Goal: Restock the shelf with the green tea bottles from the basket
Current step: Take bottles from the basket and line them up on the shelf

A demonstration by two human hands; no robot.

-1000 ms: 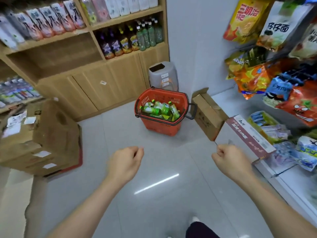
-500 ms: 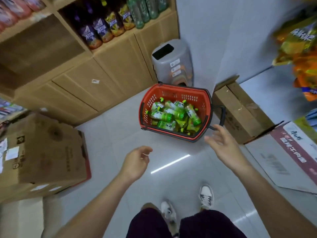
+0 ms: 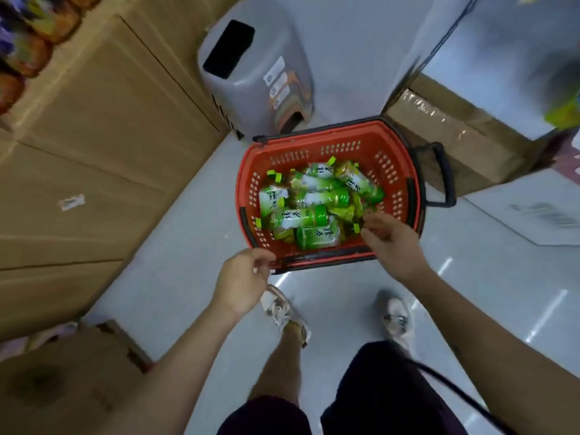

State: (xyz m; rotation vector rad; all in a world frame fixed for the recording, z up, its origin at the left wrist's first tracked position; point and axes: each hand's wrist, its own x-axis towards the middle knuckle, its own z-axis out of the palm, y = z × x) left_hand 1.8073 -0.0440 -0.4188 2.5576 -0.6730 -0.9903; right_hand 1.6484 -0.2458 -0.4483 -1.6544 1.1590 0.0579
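Green-labelled bottles (image 3: 314, 208), seemingly jumbled

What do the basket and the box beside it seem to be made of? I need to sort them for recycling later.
The basket looks like moulded red plastic, matt, with rows of slots through its walls and a dark rim and handles. The box to its right looks like brown cardboard, dull, with shiny clear tape along its top seam. The bottles inside appear to be clear plastic with glossy green labels, though blur leaves that open.

Shop aisle corner, seen from above

Glossy pale tiled floor (image 3: 175, 277) reflects strip lights; wooden cabinet doors (image 3: 94, 146) fill the left, a grey plastic bin (image 3: 260, 73) stands far centre, cardboard boxes (image 3: 464, 142) far right.
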